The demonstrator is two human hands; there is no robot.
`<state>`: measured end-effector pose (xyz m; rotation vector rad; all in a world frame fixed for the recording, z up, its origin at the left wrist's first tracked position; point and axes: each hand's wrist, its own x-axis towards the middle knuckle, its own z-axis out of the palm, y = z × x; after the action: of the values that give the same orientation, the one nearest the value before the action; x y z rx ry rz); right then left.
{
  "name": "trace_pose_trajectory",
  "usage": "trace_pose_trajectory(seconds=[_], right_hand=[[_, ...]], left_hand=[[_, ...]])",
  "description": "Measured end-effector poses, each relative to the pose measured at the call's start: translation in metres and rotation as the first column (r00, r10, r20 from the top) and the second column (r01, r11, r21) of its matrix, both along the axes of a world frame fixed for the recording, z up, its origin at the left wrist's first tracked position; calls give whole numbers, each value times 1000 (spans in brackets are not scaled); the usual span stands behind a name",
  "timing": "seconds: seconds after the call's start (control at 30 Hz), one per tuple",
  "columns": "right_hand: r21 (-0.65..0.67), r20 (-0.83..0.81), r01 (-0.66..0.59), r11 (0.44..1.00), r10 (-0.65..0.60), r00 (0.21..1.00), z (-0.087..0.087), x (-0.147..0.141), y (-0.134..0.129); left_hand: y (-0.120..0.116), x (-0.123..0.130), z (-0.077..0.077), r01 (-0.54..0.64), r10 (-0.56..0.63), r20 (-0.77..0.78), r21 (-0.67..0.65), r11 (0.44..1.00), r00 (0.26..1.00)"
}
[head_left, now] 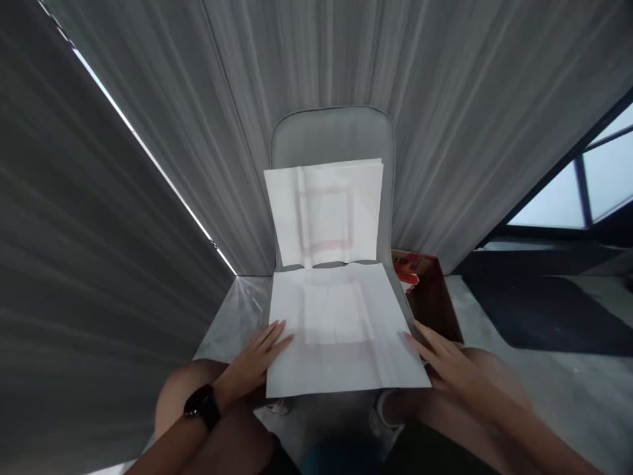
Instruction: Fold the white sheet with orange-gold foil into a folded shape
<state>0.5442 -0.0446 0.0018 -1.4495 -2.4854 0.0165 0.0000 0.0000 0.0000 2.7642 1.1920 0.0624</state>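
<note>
A large white sheet of paper [341, 366] lies on the seat of a grey chair [333, 132], with fold creases and a faint rectangle showing through. Against the backrest leans a second white sheet [326, 218], which bears a pinkish rectangular outline and a crease near its left side. My left hand [260, 356] rests at the left edge of the lower sheet, fingers stretched out and touching the border. At the opposite edge, my right hand [442, 359] lies with its fingers extended and a fingertip on the paper. Neither hand is closed around anything.
A red-brown cardboard box [428, 290] stands on the floor behind the chair's right side. Grey panelled walls [336, 53] meet behind the chair. A dark mat [548, 313] lies at right, below a window [548, 198]. My knees flank the seat.
</note>
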Motion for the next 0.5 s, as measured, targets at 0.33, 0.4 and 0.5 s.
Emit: trace_pose_trajectory(seconds=[0.33,0.4,0.5], right_hand=[[197,156,-195,961,166,974,-25,-6,20],[195,169,-225,955,193,967,-24,-9,8],[176,140,-191,966,167,976,-22,-21,-6]], left_hand=[[27,-18,6,-38,37,33,14,999,999],[30,-26,4,-77,74,68,45,996,995],[28,-33,5,-123,110,125,107,987,986]])
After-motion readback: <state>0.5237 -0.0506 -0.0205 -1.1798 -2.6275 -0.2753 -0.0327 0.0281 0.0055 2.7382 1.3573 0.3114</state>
